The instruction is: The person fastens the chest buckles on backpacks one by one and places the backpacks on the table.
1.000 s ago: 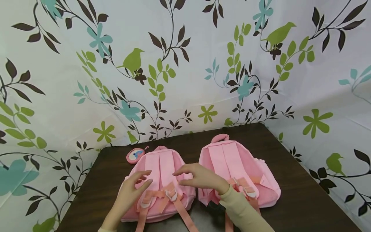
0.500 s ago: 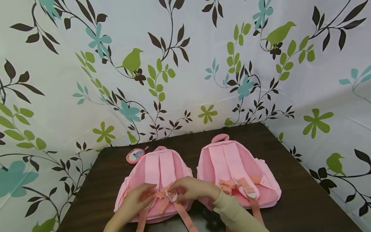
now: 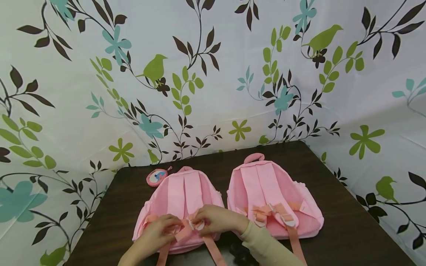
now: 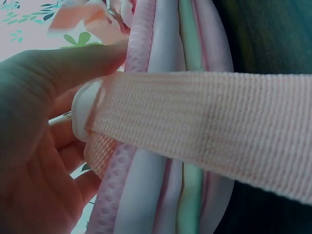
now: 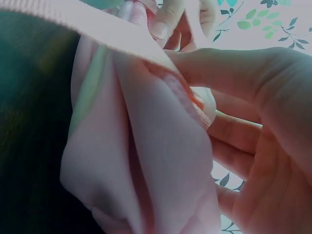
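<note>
A pink backpack [image 3: 159, 199] lies on the dark table with its shoulder straps upward. Orange webbing straps [image 3: 183, 232] are gathered across its lower part. My left hand [image 3: 156, 233] pinches the webbing on the left side, beside a white buckle [image 4: 84, 111] seen in the left wrist view. My right hand [image 3: 219, 220] pinches the webbing by the right buckle, its fingertips partly hidden behind the strap [image 5: 117, 41] in the right wrist view. Little space separates the two hands. A second pink backpack [image 3: 263, 181] lies to the right, its orange straps [image 3: 271, 211] gathered in a similar way.
A small round pink pouch [image 3: 156, 178] lies behind the left backpack. Something black [image 3: 242, 255] sits by the front edge under my right forearm. The dark table [image 3: 332, 192] meets a leaf-and-bird patterned curtain [image 3: 216, 92] at the back and sides.
Both hands have come down from above the left backpack onto its orange straps. The left hand has taken hold of the webbing, and the short strap end between the hands has shifted.
</note>
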`<state>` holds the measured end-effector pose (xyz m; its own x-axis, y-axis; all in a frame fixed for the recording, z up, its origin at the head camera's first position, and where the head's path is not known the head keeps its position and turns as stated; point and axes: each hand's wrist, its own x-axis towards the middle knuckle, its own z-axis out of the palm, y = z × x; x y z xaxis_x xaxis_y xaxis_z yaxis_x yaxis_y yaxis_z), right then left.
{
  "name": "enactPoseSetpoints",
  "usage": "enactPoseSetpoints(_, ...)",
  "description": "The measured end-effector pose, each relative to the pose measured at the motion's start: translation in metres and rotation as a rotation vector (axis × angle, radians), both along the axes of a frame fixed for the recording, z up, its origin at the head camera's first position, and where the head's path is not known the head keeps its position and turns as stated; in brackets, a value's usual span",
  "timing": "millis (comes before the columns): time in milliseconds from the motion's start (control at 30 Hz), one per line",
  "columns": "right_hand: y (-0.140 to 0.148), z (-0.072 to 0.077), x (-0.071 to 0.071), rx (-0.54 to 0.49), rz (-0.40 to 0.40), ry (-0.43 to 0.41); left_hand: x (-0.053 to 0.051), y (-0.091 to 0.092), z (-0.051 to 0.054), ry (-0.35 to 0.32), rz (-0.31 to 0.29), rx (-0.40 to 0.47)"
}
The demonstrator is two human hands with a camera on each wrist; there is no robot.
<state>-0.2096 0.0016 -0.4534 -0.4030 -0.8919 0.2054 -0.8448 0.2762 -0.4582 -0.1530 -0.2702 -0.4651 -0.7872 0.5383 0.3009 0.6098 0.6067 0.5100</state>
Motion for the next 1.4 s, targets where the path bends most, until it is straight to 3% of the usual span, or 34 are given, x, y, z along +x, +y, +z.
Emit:
enactPoseSetpoints(233, 0.0, -0.001, -0.001, -0.049, -0.029, -0.018, 0.001, 0.006, -0.006, 0.16, 0.01, -0.084)
enactPoseSetpoints(500, 0.0, 0.003, -0.002, -0.094, -0.064, -0.147, -0.004, 0.015, -0.009, 0.232, 0.087, -0.125)
enactPoseSetpoints(600, 0.001, 0.005, -0.002, -0.104, -0.052, -0.175, -0.008, 0.02, -0.009, 0.239, 0.085, -0.108)
enactPoseSetpoints(733, 0.003, 0.005, -0.003, -0.084, -0.031, -0.119, -0.013, 0.028, -0.01, 0.214, 0.069, -0.086)
enactPoseSetpoints(833, 0.006, 0.005, -0.004, -0.065, -0.012, -0.081, -0.016, 0.031, -0.009, 0.182, 0.091, -0.094)
enactPoseSetpoints(967, 0.008, 0.005, -0.004, -0.062, 0.004, -0.091, -0.016, 0.032, -0.008, 0.127, 0.129, -0.081)
enactPoseSetpoints(1233, 0.009, 0.003, -0.007, -0.045, -0.018, -0.134, -0.015, 0.03, 0.005, 0.009, 0.204, 0.055)
enactPoseSetpoints(1400, 0.011, 0.005, -0.006, -0.035, -0.038, -0.141, -0.015, 0.03, 0.015, 0.037, 0.242, 0.164)
